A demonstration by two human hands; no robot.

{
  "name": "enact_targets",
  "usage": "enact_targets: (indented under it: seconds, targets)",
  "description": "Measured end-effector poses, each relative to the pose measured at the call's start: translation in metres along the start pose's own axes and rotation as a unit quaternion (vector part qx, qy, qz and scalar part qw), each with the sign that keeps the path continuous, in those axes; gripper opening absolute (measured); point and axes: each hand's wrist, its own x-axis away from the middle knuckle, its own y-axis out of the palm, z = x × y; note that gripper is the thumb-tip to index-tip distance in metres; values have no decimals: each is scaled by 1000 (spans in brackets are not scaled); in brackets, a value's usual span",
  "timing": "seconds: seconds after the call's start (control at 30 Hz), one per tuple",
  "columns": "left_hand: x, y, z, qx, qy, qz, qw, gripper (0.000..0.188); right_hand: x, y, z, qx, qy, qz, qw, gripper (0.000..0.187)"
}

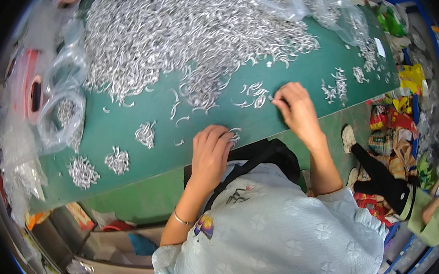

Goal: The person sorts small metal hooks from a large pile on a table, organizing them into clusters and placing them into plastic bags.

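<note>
My left hand [211,153] rests on the green table with its fingers curled down, gathered over a few small curved silver pieces [235,135] that show beside the fingertips. To the right, my right hand [298,111] has thumb and fingertips pinched together. A small silver piece [270,98] shows at the tips of that pinch. Just left of it lies a loose cluster of curved silver pieces [255,94]. Beyond both hands spreads a big heap of the same pieces [170,32], with a tongue of it [200,89] reaching toward me.
Small separate piles [83,172] lie along the table's [169,154] near left side. Clear plastic bags with pieces stand at the left [63,116] and far right [330,10]. Another person [382,175] is at the right, among colourful packages [391,121] and a blue rack [430,33].
</note>
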Motion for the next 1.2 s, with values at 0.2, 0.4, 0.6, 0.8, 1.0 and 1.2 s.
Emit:
enact_targets:
  seconds: [0.2,0.4,0.6,0.8,1.0,1.2]
  targets:
    - [-12,4,6,-93,21,-65,993,38,-4,8,0,2,8,34,999,13]
    - [-11,11,-3,-31,47,-23,998,31,0,7,9,-2,28,77,997,12]
    - [-4,13,1,-42,3,5,999,33,-5,12,14,-5,38,102,994,12]
    - [-2,8,1,-33,6,17,999,29,-7,9,-1,-22,36,108,993,12]
    - [-4,10,4,-26,14,15,999,27,-5,21,1,-112,45,39,992,15]
    - [1,10,0,-23,24,37,999,30,-14,18,-16,-62,-61,6,996,32]
